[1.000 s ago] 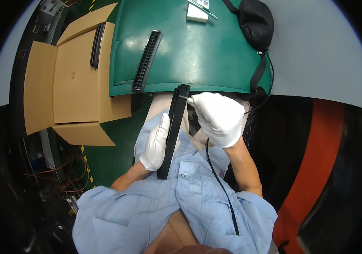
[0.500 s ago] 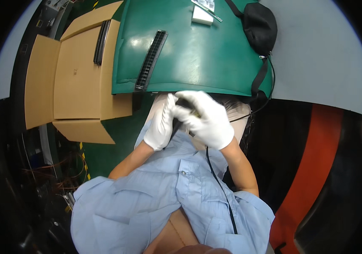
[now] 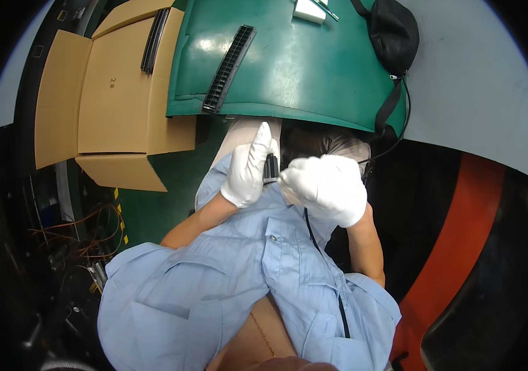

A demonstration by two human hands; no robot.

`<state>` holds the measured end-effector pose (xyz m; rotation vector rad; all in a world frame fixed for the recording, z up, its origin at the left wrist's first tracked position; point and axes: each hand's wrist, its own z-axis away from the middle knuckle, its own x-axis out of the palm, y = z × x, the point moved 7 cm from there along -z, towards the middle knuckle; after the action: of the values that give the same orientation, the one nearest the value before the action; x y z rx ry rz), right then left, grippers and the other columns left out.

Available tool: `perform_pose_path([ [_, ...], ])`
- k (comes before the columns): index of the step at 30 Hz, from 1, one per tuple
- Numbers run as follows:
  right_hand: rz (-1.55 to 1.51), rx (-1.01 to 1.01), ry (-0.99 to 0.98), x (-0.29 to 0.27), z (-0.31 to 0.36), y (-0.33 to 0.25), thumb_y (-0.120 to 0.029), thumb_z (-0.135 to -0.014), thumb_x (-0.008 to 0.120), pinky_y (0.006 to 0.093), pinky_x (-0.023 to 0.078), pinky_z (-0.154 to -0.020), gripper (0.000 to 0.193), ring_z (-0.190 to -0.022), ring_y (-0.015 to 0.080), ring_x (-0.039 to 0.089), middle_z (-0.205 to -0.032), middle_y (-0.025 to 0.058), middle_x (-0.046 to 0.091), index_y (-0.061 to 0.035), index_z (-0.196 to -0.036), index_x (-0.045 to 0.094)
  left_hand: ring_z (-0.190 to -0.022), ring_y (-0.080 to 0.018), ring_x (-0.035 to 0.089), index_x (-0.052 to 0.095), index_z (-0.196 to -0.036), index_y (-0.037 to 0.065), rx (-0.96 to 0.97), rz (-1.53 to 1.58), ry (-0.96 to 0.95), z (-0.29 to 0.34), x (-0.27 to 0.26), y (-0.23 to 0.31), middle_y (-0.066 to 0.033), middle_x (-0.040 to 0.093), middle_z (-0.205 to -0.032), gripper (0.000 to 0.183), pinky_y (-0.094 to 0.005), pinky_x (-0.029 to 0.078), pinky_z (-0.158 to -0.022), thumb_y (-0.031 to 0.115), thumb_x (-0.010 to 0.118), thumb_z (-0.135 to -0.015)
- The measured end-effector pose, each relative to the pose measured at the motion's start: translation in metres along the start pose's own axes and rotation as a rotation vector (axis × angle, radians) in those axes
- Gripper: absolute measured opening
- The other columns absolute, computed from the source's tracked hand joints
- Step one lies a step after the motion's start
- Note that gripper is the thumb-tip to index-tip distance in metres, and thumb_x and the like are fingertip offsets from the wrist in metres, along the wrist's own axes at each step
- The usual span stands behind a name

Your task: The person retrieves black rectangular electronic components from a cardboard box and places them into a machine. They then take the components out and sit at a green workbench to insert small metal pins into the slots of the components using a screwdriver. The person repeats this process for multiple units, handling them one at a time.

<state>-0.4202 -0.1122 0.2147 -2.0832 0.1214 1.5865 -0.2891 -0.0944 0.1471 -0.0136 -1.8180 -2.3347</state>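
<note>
White gloves cover both hands, which are over my lap below the table edge. My left hand [image 3: 248, 170] grips a black slotted plastic piece [image 3: 270, 167], its thumb pointing up toward the table; part of the piece is hidden behind the palm. Just right of it, my right hand [image 3: 329, 188] is closed, fingertips curled close to the end of that piece. Whatever those fingers hold is hidden by the glove. A long black slotted strip [image 3: 229, 69] lies aslant on the green mat [image 3: 288, 77], ahead of my left hand.
An open cardboard box [image 3: 115, 93] stands left of the table, with black strips [image 3: 154, 42] at its right side. A white block [image 3: 309, 10] with a thin green tool lies at the back. A black pouch [image 3: 393, 37] with strap and cable is at the right.
My hands have drawn apart, the right moving to the right and closing. The black piece now shows between them. The view has shifted, so the table sits higher.
</note>
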Motion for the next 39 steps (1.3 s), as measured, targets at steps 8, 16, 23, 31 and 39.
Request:
perform_pose_path([
  [8, -0.123, 0.066, 0.064, -0.008, 0.002, 0.008, -0.012, -0.071, 0.076, 0.032, 0.051, -0.058, 0.022, -0.072, 0.0209, 0.069, -0.087, 0.0025, 0.07, -0.0124, -0.092, 0.07, -0.043, -0.0075, 0.039, 0.05, -0.063, 0.008, -0.074, -0.109, -0.071, 0.004, 0.005, -0.001, 0.0009, 0.044, -0.052, 0.085, -0.0237, 0.031, -0.045, 0.07, 0.005, -0.101],
  [16, -0.095, 0.089, 0.235, 0.006, -0.012, 0.029, -0.01, -0.076, 0.069, 0.0342, 0.051, -0.059, 0.016, -0.068, 0.0222, 0.064, -0.081, 0.0022, 0.064, -0.0135, -0.091, 0.066, -0.039, -0.0097, 0.039, 0.052, -0.065, 0.009, -0.382, 0.138, 0.026, 0.012, 0.007, -0.01, -0.0009, 0.045, -0.05, 0.091, -0.0224, 0.034, -0.042, 0.078, 0.002, -0.096],
  [23, 0.006, 0.185, 0.424, 0.056, -0.059, 0.136, -0.016, -0.083, 0.07, 0.042, 0.051, -0.064, 0.007, -0.073, 0.0298, 0.064, -0.079, 0.0073, 0.064, -0.0139, -0.086, 0.065, -0.033, -0.0132, 0.032, 0.038, -0.057, 0.014, 0.0, 0.584, -0.072, -0.026, -0.047, 0.011, -0.0007, 0.035, -0.044, 0.076, -0.0253, 0.032, -0.036, 0.071, 0.014, -0.101],
  [31, 0.039, 0.173, 0.544, 0.063, -0.089, 0.161, -0.017, -0.083, 0.076, 0.0386, 0.054, -0.073, 0.021, -0.084, 0.0281, 0.068, -0.097, 0.0119, 0.07, -0.0062, -0.099, 0.069, -0.031, -0.0157, 0.03, 0.036, -0.055, 0.017, 0.214, 1.099, -0.12, -0.064, -0.101, 0.015, -0.0015, 0.034, -0.042, 0.06, -0.0307, 0.032, -0.037, 0.044, 0.033, -0.108],
  [39, -1.7, 0.744, -0.2, 0.129, -0.031, 0.056, -0.019, -0.094, 0.071, 0.0302, 0.056, -0.062, 0.041, -0.07, 0.0147, 0.066, -0.098, 0.0071, 0.063, -0.0009, -0.126, 0.053, -0.076, -0.0262, 0.065, 0.064, -0.09, 0.007, 0.171, 0.231, 0.34, -0.135, -0.11, -0.003, -0.0106, 0.063, -0.077, 0.047, -0.035, 0.05, -0.072, 0.047, 0.045, -0.104],
])
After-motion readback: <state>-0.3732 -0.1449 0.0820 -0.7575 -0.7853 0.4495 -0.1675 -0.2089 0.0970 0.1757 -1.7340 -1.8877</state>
